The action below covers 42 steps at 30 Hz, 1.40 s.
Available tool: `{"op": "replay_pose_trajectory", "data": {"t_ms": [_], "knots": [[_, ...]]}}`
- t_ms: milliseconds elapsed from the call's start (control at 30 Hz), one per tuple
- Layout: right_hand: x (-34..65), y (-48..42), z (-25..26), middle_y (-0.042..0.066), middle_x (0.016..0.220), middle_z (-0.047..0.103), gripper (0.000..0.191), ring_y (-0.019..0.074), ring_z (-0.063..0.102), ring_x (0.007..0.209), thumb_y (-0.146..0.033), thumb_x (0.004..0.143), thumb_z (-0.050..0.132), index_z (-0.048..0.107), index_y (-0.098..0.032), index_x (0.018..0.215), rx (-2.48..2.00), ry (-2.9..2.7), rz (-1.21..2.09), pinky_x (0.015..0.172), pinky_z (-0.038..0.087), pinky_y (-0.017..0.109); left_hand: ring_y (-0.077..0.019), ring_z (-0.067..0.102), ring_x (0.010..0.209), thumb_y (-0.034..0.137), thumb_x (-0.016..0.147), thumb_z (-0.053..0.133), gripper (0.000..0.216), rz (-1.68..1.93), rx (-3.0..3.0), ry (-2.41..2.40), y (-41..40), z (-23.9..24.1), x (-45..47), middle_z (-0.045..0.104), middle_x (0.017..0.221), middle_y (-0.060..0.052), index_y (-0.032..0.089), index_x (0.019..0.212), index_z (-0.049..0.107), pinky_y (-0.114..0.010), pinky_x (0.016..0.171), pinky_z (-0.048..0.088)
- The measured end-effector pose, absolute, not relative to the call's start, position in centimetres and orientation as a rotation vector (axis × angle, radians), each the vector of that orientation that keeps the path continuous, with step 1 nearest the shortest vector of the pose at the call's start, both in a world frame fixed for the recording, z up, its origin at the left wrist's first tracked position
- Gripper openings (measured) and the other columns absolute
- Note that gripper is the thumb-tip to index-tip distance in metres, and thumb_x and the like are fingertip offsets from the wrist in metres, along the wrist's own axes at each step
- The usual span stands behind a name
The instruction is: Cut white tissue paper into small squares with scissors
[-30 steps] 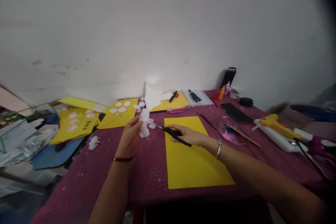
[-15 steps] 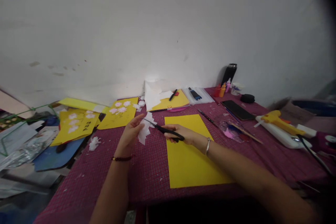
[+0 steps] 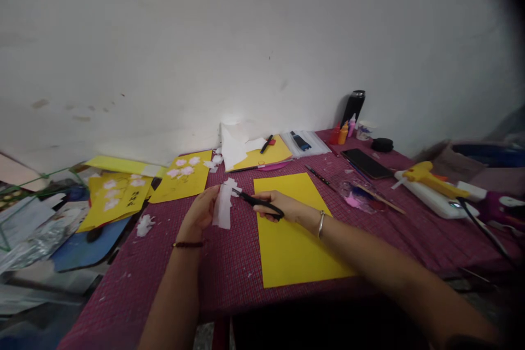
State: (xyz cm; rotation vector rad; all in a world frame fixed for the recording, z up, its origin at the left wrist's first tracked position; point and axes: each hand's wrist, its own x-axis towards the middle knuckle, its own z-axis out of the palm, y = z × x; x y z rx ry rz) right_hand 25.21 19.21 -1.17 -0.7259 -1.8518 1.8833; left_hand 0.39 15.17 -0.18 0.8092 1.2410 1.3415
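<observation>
My left hand (image 3: 202, 211) pinches a strip of white paper (image 3: 224, 205) and holds it upright above the maroon tablecloth (image 3: 229, 262). My right hand (image 3: 283, 207) grips black-handled scissors (image 3: 258, 203), whose blades reach into the right edge of the white paper. A plain yellow sheet (image 3: 293, 229) lies flat under my right wrist.
Yellow cards with pink flowers (image 3: 182, 175) and white scraps (image 3: 144, 224) lie at the left. At the back stand a dark flask (image 3: 353, 108) and small paint bottles (image 3: 343, 132). A phone (image 3: 367, 163), a brush (image 3: 375, 197) and a yellow glue gun (image 3: 430, 179) sit at the right.
The scissors have slid further into the white paper and my right hand has drawn closer to my left. The view has tipped up a little.
</observation>
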Motion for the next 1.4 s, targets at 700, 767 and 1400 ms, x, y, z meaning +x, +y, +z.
{"op": "replay_pose_trajectory", "data": {"t_ms": [700, 767, 1400], "knots": [[26.9, 20.3, 1.6, -0.003, 0.074, 0.050, 0.065, 0.0068, 0.044, 0.057, -0.061, 0.074, 0.072, 0.055, -0.013, 0.113, -0.690, -2.139, 2.015, 0.049, 0.034, 0.019, -0.0144, 0.062, 0.053, 0.030, 0.060, 0.081, 0.026, 1.228, 0.918, 1.229, 14.2, 0.0, -1.2, 0.072, 0.069, -0.005, 0.014, 0.076, 0.070, -0.026, 0.055, 0.049], [26.6, 20.3, 1.5, -0.003, 0.075, 0.049, 0.068, 0.0066, 0.041, 0.057, -0.060, 0.075, 0.071, 0.054, -0.012, 0.119, -0.706, -2.201, 1.983, 0.050, 0.033, 0.020, -0.0142, 0.060, 0.050, 0.027, 0.058, 0.083, 0.024, 1.168, 0.920, 1.228, 14.2, 0.0, -1.0, 0.071, 0.065, -0.006, 0.013, 0.073, 0.070, -0.025, 0.051, 0.047], [25.0, 20.0, 1.1, -0.004, 0.065, 0.051, 0.050, 0.0073, 0.036, 0.053, -0.047, 0.077, 0.071, 0.068, -0.017, 0.117, -0.854, -2.517, 1.334, 0.049, 0.028, 0.020, -0.0136, 0.057, 0.044, 0.019, 0.062, 0.079, 0.009, 1.081, 0.907, 1.232, 15.1, -1.6, -0.9, 0.069, 0.057, -0.005, 0.014, 0.065, 0.071, -0.023, 0.044, 0.042]]}}
